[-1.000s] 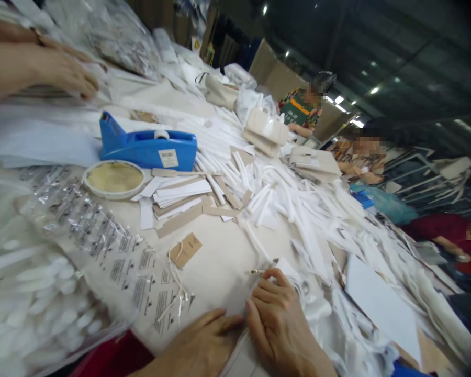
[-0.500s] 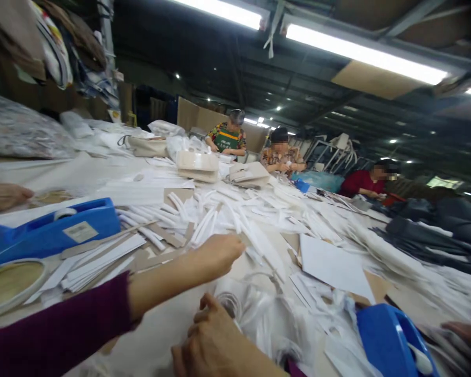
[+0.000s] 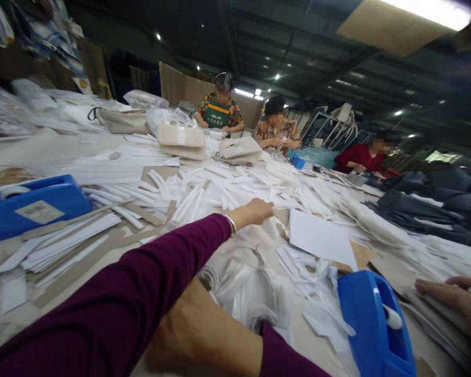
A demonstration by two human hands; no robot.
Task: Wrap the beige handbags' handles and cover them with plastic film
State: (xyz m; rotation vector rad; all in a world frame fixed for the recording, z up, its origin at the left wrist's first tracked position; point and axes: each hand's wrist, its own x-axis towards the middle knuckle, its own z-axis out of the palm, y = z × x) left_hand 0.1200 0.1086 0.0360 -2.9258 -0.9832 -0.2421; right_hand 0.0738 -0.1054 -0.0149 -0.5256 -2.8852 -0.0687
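My left hand (image 3: 259,211), a bracelet at its wrist, stretches forward over the white scraps. Its fingers are pressed together; what they hold, if anything, is too small to make out. Close beyond its fingertips lies a white sheet (image 3: 317,235). My right hand (image 3: 188,314) is low in front of me, its fingers hidden behind my left purple sleeve (image 3: 157,272). Beside it sits a heap of crumpled clear plastic (image 3: 247,285). I cannot tell whether the right hand touches that heap.
Blue tape dispensers stand at left (image 3: 35,207) and right (image 3: 377,324). White strips (image 3: 192,201) and card strips (image 3: 74,241) litter the table. Another person's hand (image 3: 451,298) rests on layered material at the right edge. Beige bags (image 3: 182,139) and co-workers (image 3: 220,110) are farther back.
My left hand has reached farther forward and right, its sleeve now crossing over my right hand. The view has tilted down and shifted right. The other person's hand at right shows more.
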